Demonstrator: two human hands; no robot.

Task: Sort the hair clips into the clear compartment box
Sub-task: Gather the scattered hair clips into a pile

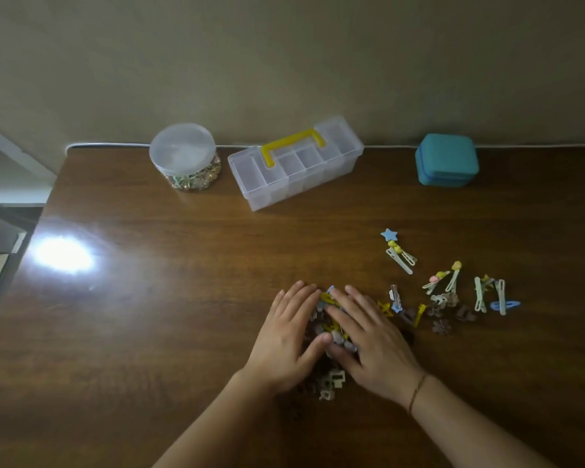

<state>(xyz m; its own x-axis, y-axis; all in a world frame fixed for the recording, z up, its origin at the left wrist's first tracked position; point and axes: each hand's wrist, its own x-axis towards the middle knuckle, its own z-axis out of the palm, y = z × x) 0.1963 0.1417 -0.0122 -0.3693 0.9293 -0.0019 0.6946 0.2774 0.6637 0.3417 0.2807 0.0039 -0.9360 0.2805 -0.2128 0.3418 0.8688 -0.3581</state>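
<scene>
A heap of small hair clips (330,327) lies on the brown table near its front. My left hand (284,339) and my right hand (368,336) rest flat on the heap from either side, fingers spread, cupping it between them. More clips lie scattered to the right: a blue star clip (389,234), pale long clips (402,258), brown flower clips (441,326) and a blue snap clip (505,305). The clear compartment box (294,163) with a yellow handle (293,145) stands shut at the back of the table, well beyond both hands.
A round clear jar (186,157) with a plastic lid holds small colourful items at the back left. A teal case (447,161) sits at the back right. A bright light glare (63,253) marks the table's left side. The wall runs right behind the table.
</scene>
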